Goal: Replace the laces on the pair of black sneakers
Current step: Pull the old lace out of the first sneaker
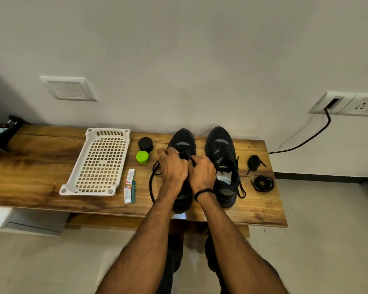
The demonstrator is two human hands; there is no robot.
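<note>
Two black sneakers stand side by side on the wooden bench (pixel 36 166), toes toward the wall. My left hand (pixel 172 166) and my right hand (pixel 202 172) are curled over the lacing of the left sneaker (pixel 183 139), gripping its black lace (pixel 151 185), which loops off the shoe's left side onto the bench. The fingertips are hidden against the shoe. The right sneaker (pixel 221 149) is laced, with loose ends hanging at its right. Two bundled black laces lie to its right: one tight bundle (pixel 254 162) and one coil (pixel 263 183).
A white perforated plastic tray (pixel 100 164) lies left of the shoes. Between them are a black jar (pixel 146 144), a green jar (pixel 142 157) and two small tubes (pixel 129 185). A black cable (pixel 306 141) runs from the wall socket at right.
</note>
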